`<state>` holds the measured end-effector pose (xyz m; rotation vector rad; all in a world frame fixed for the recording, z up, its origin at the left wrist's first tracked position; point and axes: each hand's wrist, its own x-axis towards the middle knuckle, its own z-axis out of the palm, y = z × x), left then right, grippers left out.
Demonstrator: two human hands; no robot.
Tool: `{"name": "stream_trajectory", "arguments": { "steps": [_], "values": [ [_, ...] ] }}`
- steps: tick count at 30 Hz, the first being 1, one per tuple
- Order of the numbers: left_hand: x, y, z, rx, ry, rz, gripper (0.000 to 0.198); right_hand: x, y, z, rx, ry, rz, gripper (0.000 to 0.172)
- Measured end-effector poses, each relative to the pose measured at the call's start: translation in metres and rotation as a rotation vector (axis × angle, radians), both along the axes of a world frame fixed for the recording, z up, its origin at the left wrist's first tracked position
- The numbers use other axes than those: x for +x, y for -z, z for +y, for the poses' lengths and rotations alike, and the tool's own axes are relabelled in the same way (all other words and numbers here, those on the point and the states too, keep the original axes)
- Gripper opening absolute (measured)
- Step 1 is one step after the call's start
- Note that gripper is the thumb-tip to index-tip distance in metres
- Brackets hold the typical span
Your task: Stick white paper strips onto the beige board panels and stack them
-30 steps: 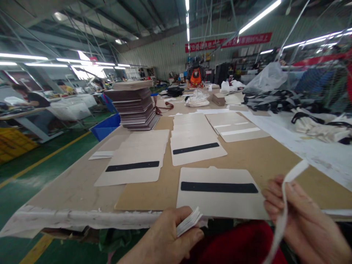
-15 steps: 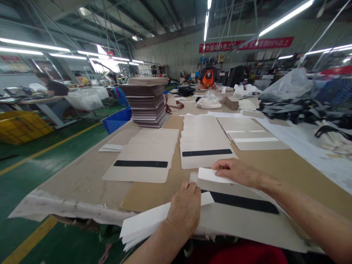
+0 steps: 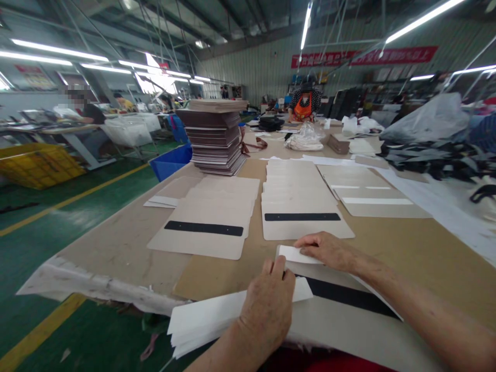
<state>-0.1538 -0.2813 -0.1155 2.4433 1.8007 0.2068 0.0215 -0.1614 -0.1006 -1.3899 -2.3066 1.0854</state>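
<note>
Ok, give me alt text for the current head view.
The right hand touches a white strip near the far edge of a beige board with a black band; the left hand grips a bundle of white strips. More boards and a tall stack lie beyond.

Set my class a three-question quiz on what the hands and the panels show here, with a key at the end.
1. What is in the left hand?
A) a plastic bag
B) a bundle of white strips
C) a yellow crate

2. True or false: the right hand touches a white strip near the far edge of the nearest beige panel.

3. How many black strips show on the beige panels?

Key: 1. B; 2. True; 3. Three
</note>
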Motion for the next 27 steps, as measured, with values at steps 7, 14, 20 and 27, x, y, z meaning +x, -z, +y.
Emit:
{"name": "stream_trajectory", "arguments": {
  "steps": [7, 14, 20, 27],
  "values": [
    [-0.003, -0.001, 0.005, -0.045, 0.084, 0.042, 0.034, -0.002, 0.003, -0.001, -0.004, 0.013, 0.015, 0.023],
    [-0.002, -0.002, 0.006, -0.030, 0.098, 0.067, 0.035, -0.005, 0.006, 0.000, 0.025, -0.017, 0.027, 0.022],
    [-0.002, -0.002, 0.007, 0.003, 0.152, 0.124, 0.032, -0.001, 0.005, 0.001, 0.043, 0.022, -0.029, 0.022],
    [0.000, -0.012, 0.008, -0.025, 0.123, 0.126, 0.028, 0.105, -0.021, -0.005, -0.287, 0.028, 0.031, 0.048]
  ]
}}
